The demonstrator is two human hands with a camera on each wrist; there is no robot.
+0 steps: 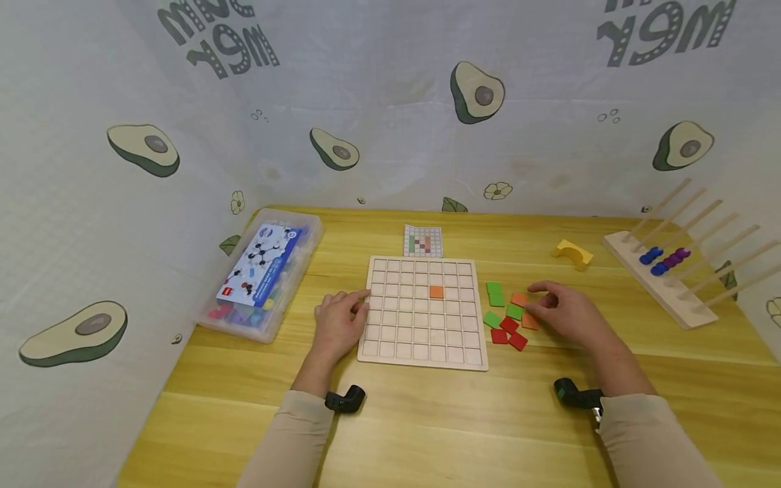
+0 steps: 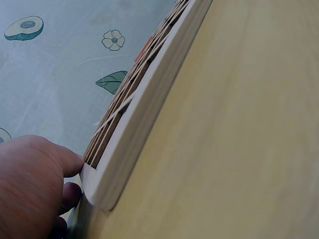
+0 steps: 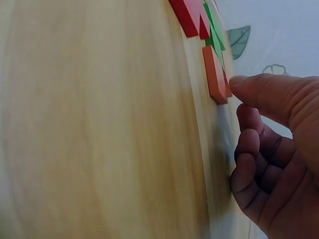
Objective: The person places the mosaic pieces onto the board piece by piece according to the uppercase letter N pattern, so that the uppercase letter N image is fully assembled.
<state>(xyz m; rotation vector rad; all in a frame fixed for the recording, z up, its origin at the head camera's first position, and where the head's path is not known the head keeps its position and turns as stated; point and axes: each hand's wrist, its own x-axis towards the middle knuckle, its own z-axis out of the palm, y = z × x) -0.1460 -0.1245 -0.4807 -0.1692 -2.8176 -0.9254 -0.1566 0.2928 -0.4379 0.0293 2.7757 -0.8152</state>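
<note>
A square wooden grid board lies on the table with one orange tile in a cell of its upper right part. My left hand rests at the board's left edge, thumb and index fingertips touching the rim; its thumb also shows at the board's corner in the left wrist view. Right of the board lie loose green tiles, red tiles and two orange tiles. My right hand hovers at the orange ones, thumb tip right beside them, index finger apart from the thumb, other fingers curled.
Behind the board lies a printed pattern card. A clear plastic box with a blue label stands at the left. On the right are a yellow arch block and a wooden peg rack with blue and purple beads.
</note>
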